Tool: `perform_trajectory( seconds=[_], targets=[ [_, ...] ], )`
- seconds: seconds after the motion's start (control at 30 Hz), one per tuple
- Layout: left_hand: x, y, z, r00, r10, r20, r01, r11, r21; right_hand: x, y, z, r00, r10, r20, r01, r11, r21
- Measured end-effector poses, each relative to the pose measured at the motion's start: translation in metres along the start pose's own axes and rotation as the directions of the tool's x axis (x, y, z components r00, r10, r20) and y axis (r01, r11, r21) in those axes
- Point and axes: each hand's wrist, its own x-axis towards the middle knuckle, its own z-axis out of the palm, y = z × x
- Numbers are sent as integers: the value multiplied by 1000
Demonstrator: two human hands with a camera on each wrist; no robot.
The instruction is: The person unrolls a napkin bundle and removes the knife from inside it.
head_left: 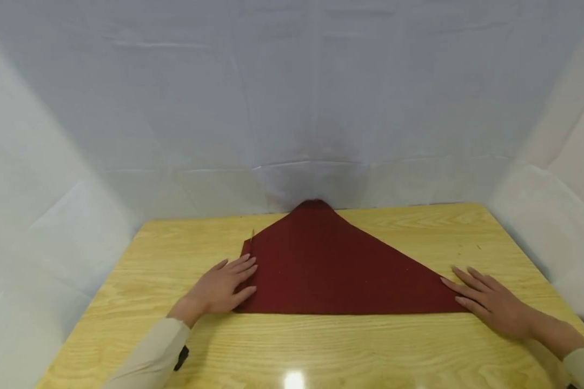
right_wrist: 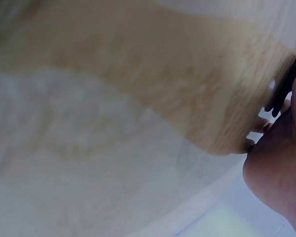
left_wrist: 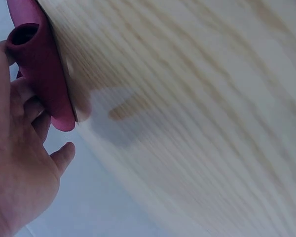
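Note:
A dark red cloth (head_left: 331,265) lies folded in a broad triangle, its long straight edge facing me and its blunt peak at the table's far edge. Its left end is turned over; the left wrist view shows a rounded, hollow fold (left_wrist: 24,39) there. My left hand (head_left: 219,286) rests on this end with the fingers spread and fairly straight. On the pointed right corner lie the fingers of my right hand (head_left: 496,302), extended, with the palm toward the table. In the right wrist view, a thin dark strip of cloth (right_wrist: 286,81) shows beside that hand.
The table (head_left: 321,346) has a light wood-grain top. White sheeting (head_left: 282,97) stands behind it and along both sides, close to the cloth's peak. A bright light reflection (head_left: 294,380) shows at the near edge.

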Motion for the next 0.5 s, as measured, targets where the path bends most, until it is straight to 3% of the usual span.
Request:
perform_trajectory(
  seconds=[0.2, 0.5],
  targets=[
    [-11, -8, 2, 999, -31, -26, 30, 999, -12, 5, -1, -1, 999, -23, -22, 23, 1000, 13],
    [-21, -17, 6, 998, -70, 1, 70, 997, -33, 6, -2, -3, 999, -21, -28, 22, 1000, 22]
  ],
)
